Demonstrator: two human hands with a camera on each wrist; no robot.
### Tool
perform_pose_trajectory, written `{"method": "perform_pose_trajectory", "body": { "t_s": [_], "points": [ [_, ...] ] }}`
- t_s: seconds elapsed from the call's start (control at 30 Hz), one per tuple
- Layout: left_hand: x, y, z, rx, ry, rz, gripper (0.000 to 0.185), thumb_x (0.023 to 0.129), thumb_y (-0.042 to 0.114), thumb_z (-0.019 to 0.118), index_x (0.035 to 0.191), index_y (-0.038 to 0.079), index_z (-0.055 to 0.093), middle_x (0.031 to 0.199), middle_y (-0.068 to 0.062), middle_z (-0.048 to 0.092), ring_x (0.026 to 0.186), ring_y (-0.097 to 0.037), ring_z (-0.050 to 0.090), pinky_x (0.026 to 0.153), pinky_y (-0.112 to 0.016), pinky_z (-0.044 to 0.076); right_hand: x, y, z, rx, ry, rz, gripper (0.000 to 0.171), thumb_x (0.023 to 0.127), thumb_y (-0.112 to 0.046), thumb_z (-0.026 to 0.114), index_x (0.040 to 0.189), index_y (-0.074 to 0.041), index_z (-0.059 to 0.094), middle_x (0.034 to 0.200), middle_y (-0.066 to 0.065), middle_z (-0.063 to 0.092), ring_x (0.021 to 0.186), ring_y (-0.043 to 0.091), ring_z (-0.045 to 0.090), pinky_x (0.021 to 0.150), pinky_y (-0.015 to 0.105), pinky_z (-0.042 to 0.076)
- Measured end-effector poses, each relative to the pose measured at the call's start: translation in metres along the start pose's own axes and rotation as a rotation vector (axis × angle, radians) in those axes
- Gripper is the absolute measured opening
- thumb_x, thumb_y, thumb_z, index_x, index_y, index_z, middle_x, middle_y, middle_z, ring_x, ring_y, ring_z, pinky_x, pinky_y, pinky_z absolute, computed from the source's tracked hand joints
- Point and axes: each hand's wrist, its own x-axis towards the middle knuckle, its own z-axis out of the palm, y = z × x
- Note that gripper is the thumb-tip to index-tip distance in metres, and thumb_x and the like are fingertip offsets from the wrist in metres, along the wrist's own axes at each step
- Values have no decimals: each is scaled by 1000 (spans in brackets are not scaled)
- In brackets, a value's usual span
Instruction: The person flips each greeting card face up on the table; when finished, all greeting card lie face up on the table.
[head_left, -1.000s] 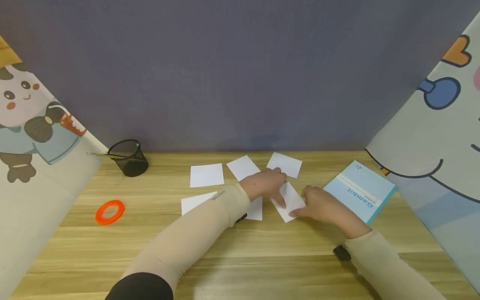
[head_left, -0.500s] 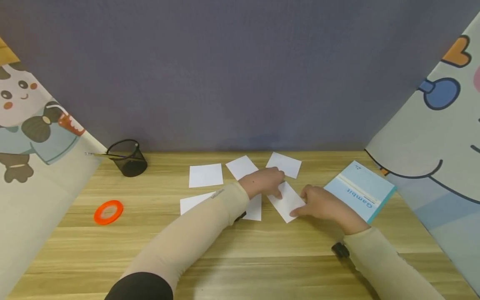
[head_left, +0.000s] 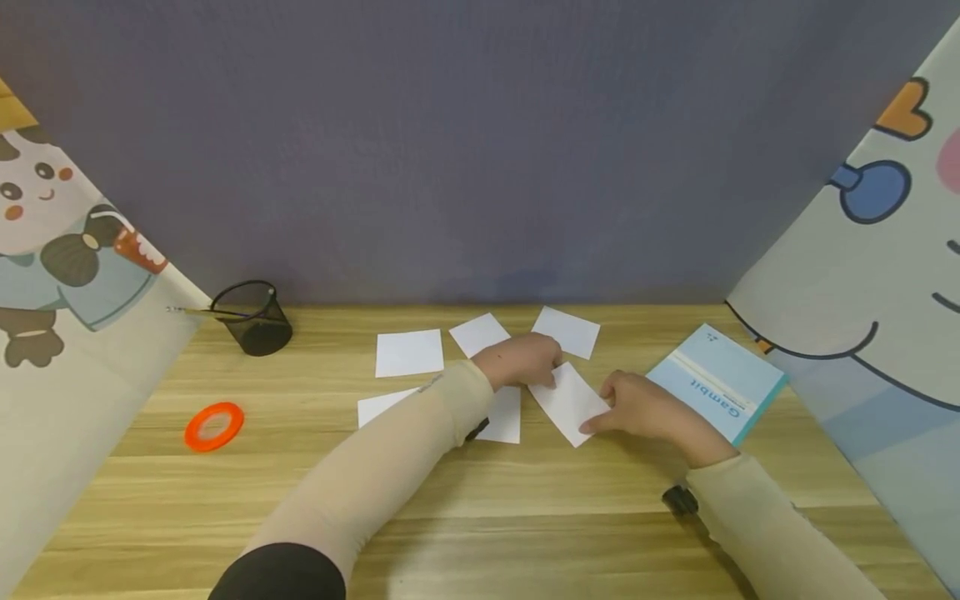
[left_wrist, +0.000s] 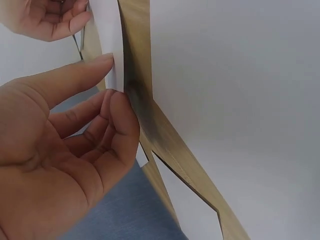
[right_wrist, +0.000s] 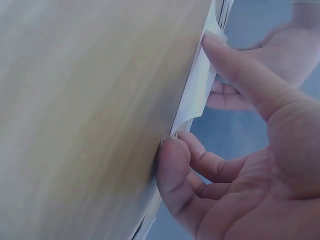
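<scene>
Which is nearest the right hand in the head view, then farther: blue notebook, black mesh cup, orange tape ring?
From the right hand:
1. Blue notebook, just beside it on its right, near the patterned side panel.
2. Orange tape ring, far across the table on the left.
3. Black mesh cup, back left corner by the wall; close to the ring's distance, slightly farther.

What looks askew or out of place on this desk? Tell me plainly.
The white paper sheets lie scattered at different angles rather than squared up. The sheet between the left hand and right hand sits tilted, and the right wrist view shows its edge lifted and curled. The notebook also lies askew. Nothing looks spilled or torn.
</scene>
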Motion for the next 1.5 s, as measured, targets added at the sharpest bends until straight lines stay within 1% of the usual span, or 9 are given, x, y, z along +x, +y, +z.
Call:
{"method": "perform_pose_trajectory", "body": {
  "t_s": [0.17,0.4,0.57,0.83,0.97,1.1,1.27,1.37,1.5],
  "points": [
    [-4,-3,-2,-121,-26,-25,20,101,10,68,121,7,73,102,-2,71,80,-14,57,72,-26,49,0,5,0,19,3,-4,73,81,-43,92,119,11,61,105,16,68,88,23,59,79,35,54],
    [-8,-8,-4,-259,-51,-43,35,104,8,66,138,5,62,117,-4,68,90,-13,60,77,-25,52,0,8,-3,61,-2,8,68,82,-41,91,116,9,61,103,15,68,88,23,60,76,33,53],
    [-9,-10,-4,-294,-66,-51,35,104,10,66,139,5,60,118,-4,65,90,-13,61,75,-24,54,1,10,-3,71,0,22,64,83,-41,90,114,6,61,101,13,67,87,22,59,74,32,51],
    [-10,-12,-4,-292,-60,-40,33,103,9,68,135,5,60,117,-3,66,89,-11,62,72,-21,55,2,13,-3,80,4,22,60,83,-42,90,110,3,60,97,11,65,86,22,57,73,30,49],
    [-10,-14,-3,-361,-72,-32,32,103,7,68,134,5,59,119,-6,64,86,-12,61,70,-21,55,1,14,-3,95,6,16,60,83,-41,90,109,3,59,95,10,64,85,21,57,72,30,48],
    [-11,-17,-2,-440,-82,-26,31,103,6,67,132,6,56,128,-10,61,91,-13,62,74,-22,58,0,16,-4,119,6,4,58,84,-38,90,109,3,56,91,9,62,81,20,55,69,31,47],
    [-11,-20,-3,-506,-77,-3,33,102,5,69,131,5,54,135,-16,59,102,-17,65,81,-25,63,0,19,-6,197,-5,-1,56,88,-33,87,110,3,51,88,9,59,77,19,60,67,33,52],
    [-11,-22,-4,-561,-83,-3,34,101,4,70,132,5,53,133,-17,57,105,-20,65,83,-27,64,0,21,-7,287,-21,6,52,94,-28,82,114,6,48,92,12,60,79,20,68,70,34,61],
    [-12,-25,-6,-633,-93,-8,36,100,4,71,132,6,52,131,-16,56,105,-21,65,84,-29,65,1,22,-9,393,-33,4,47,101,-18,74,122,11,44,101,20,64,84,21,74,75,35,66]
  ]
}}
